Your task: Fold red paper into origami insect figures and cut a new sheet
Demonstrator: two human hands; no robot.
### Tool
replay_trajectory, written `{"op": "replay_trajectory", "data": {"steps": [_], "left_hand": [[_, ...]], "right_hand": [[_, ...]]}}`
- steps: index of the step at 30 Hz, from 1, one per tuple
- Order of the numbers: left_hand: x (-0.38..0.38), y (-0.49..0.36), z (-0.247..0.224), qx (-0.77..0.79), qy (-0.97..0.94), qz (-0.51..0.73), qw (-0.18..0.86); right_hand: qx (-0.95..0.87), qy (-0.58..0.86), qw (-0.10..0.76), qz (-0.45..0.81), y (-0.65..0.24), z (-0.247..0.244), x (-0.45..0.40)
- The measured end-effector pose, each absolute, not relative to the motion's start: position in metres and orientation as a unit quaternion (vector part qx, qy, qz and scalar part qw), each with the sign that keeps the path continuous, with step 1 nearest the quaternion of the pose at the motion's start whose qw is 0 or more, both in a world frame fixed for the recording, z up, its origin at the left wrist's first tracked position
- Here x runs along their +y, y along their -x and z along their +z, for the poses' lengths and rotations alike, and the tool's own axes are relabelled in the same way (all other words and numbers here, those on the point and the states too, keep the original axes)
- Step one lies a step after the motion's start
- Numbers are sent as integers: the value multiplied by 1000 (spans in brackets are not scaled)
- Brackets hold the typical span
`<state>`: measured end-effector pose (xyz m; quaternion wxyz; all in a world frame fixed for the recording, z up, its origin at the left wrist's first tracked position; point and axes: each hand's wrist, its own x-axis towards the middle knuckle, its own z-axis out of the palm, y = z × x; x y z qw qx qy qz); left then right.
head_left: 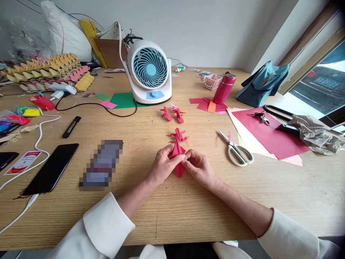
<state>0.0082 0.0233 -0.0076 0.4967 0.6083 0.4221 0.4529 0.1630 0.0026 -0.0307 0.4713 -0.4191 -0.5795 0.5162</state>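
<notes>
Red paper [179, 170], long axis near-far, ends pointed, pinched by left fingers [175, 160] and right fingers [190, 163], far-right basket [211, 83], contents unclear

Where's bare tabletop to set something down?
Right front, between scissors and right sleeve; also the wedge between the forearms, nearer the wearer than the red folded paper. Crowded: back left, around the egg-carton-like stack; far right, where keys lie on the red sheet.

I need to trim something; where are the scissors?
In the head view, the scissors lie right of the right hand, beside the red sheet.
</notes>
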Motion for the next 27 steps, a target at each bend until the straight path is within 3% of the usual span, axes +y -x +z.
{"op": "replay_trajectory", "data": {"steps": [12,21,27], "left_hand": [[20,-10,-5,449,-641,443,438],[17,-15,-8,428,-538,461,561],[21,-11,-13,447,-576,457,509]], "right_hand": [[-586,443,480,479,-161,-25,-1],[-594,451,478,464,-160,-22,-3],[-573,466,469,485,-161,-22,-1]]}}
